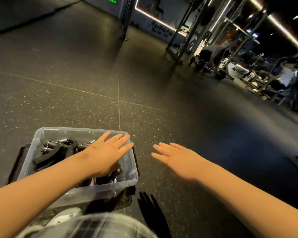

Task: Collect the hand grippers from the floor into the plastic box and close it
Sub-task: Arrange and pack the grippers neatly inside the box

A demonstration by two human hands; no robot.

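At the lower left of the frame the plastic box [67, 128] sits on the floor [93, 83], hand grippers [58, 148] piled inside. The left hand [107, 152] hangs over its right end, fingers [120, 143] straight and holding nothing. The right hand [175, 157], equally flat and empty, reaches over the floor beside it. The dark slab [17, 162] under the box may be its lid.

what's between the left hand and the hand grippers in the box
Nothing visible. The plastic box has no lid on, and the left hand is spread flat right above the hand grippers lying inside it.
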